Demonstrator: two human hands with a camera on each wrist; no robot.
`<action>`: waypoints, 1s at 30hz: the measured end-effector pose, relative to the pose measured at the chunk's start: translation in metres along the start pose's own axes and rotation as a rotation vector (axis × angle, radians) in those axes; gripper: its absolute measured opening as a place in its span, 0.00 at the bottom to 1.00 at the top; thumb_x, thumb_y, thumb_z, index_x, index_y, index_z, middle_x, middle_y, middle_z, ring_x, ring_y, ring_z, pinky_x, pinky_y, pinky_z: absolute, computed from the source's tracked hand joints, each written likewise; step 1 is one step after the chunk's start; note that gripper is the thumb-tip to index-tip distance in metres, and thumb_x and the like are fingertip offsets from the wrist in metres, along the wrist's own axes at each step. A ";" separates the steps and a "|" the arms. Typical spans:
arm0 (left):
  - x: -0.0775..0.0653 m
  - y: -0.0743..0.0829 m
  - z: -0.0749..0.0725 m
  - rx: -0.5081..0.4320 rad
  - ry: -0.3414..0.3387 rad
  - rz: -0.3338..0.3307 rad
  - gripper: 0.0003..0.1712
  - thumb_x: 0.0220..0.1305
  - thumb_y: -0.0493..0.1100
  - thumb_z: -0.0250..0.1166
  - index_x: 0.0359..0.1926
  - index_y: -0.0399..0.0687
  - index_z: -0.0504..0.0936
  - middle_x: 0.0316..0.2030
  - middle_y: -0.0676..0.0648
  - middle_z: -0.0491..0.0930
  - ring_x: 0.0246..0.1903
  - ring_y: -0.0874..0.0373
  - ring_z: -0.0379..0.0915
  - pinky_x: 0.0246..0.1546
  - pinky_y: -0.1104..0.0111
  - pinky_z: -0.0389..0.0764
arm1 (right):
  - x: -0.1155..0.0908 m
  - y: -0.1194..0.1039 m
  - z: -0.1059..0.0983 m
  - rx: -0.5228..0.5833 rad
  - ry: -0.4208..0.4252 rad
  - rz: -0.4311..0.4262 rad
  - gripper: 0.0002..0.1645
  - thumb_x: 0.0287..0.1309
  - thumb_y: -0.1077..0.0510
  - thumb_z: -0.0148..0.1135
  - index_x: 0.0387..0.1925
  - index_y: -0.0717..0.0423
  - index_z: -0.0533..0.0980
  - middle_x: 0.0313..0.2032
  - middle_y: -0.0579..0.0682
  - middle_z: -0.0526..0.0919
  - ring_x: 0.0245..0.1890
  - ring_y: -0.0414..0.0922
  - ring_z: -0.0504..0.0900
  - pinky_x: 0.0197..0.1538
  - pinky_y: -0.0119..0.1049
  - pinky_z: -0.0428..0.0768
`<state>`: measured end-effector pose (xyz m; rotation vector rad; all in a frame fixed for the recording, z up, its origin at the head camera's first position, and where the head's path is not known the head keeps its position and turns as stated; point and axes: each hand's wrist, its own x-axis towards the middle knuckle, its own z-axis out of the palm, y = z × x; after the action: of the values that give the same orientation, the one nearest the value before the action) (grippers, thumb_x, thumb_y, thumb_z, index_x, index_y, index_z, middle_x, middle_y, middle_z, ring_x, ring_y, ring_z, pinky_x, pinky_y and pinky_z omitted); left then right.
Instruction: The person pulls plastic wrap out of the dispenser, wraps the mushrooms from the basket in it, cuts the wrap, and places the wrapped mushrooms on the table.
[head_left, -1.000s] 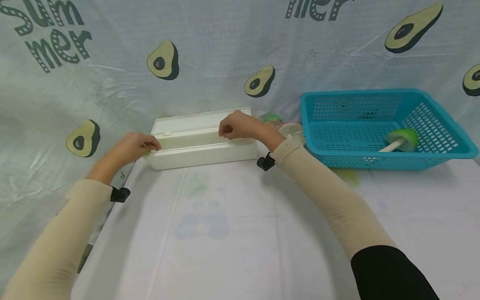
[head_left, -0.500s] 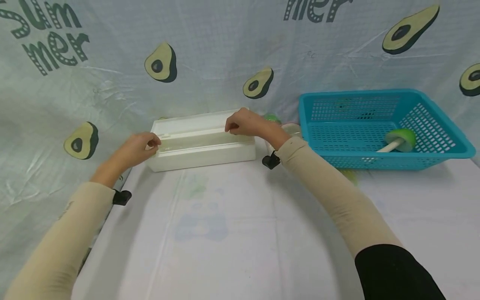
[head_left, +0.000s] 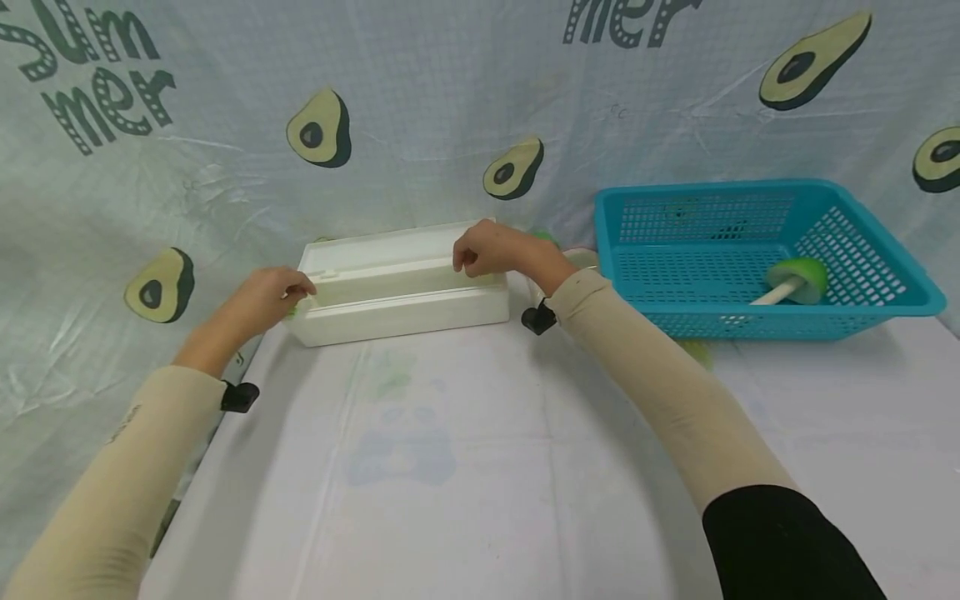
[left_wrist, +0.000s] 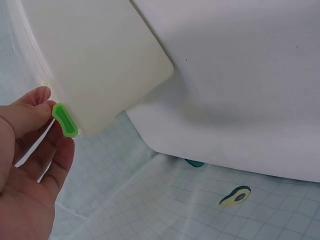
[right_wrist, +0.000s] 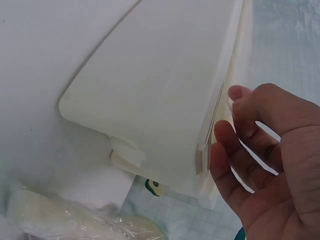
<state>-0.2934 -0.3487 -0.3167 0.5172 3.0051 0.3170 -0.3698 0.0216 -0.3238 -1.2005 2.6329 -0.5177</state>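
A long white box [head_left: 401, 315] stands at the back of the table, its lid [head_left: 390, 244] raised against the backdrop. My left hand [head_left: 264, 296] is at the box's left end. In the left wrist view its thumb and fingers pinch a small green tab [left_wrist: 65, 120] at the box's upper edge. At the other end is my right hand [head_left: 495, 248], fingers curled, above the opening. In the right wrist view its fingertips [right_wrist: 226, 134] lie right along the edge of the box [right_wrist: 150, 90]; I cannot tell whether they pinch anything there.
A blue mesh basket [head_left: 720, 321] stands at the right, with a green-capped, white-stemmed mushroom shape [head_left: 802, 279] inside. Something in crinkled clear plastic [right_wrist: 60, 215] lies beside the box's right end. Behind rises a backdrop [head_left: 420, 92] printed with avocados.
My right hand has moved slightly right along the box since one second ago, and my left hand slightly left. The box and basket stay in place as the head view shifts a little.
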 end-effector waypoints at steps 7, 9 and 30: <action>0.000 0.001 -0.001 -0.027 0.023 -0.006 0.10 0.71 0.26 0.57 0.50 0.27 0.81 0.47 0.28 0.80 0.49 0.34 0.76 0.51 0.42 0.77 | 0.000 -0.001 -0.004 0.016 0.062 -0.018 0.10 0.72 0.63 0.58 0.46 0.58 0.84 0.42 0.54 0.87 0.42 0.48 0.83 0.51 0.40 0.79; -0.001 0.002 -0.001 -0.046 0.038 -0.001 0.10 0.71 0.27 0.58 0.49 0.27 0.81 0.47 0.28 0.80 0.48 0.35 0.76 0.49 0.43 0.78 | -0.001 0.000 -0.007 0.001 0.066 -0.021 0.10 0.71 0.63 0.59 0.46 0.58 0.84 0.41 0.54 0.87 0.40 0.48 0.84 0.49 0.39 0.80; -0.011 0.006 -0.012 -0.237 0.263 -0.037 0.13 0.74 0.26 0.55 0.54 0.24 0.79 0.44 0.27 0.80 0.40 0.40 0.82 0.31 0.75 0.82 | -0.018 -0.022 -0.050 -0.079 0.141 -0.084 0.13 0.70 0.64 0.62 0.52 0.63 0.83 0.42 0.58 0.87 0.40 0.51 0.85 0.52 0.42 0.80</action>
<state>-0.2825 -0.3489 -0.3030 0.4268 3.1558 0.7847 -0.3586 0.0334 -0.2682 -1.3495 2.7537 -0.5357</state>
